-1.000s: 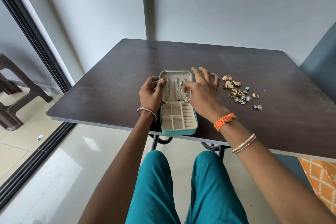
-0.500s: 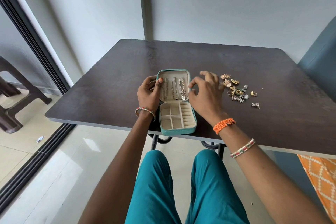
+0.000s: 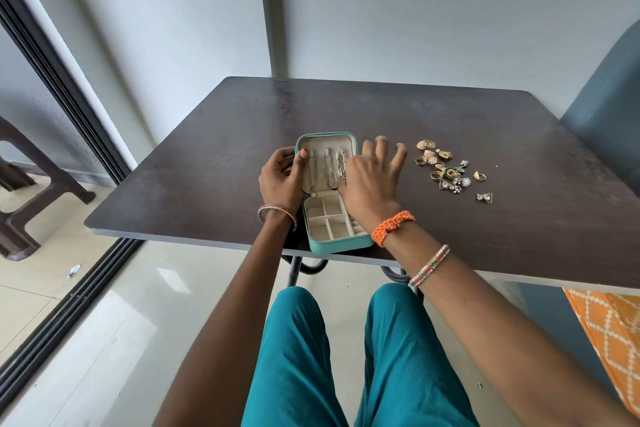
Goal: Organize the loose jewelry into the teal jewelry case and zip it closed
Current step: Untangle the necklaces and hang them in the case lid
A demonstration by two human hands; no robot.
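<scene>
Our left hand (image 3: 280, 180) grips the open teal case (image 3: 332, 218) by its lid edge. Our right hand (image 3: 372, 180), fingers spread, hovers beside the lid; loose jewelry (image 3: 446, 170) lies right of the case.

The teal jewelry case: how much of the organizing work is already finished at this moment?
Partly. Done: three chains hang in the open lid of the teal jewelry case. In hand: the left hand steadies the lid; the right hand works at its right edge. Left: the loose jewelry lies on the table, the tray compartments look empty, the case is unzipped.
</scene>
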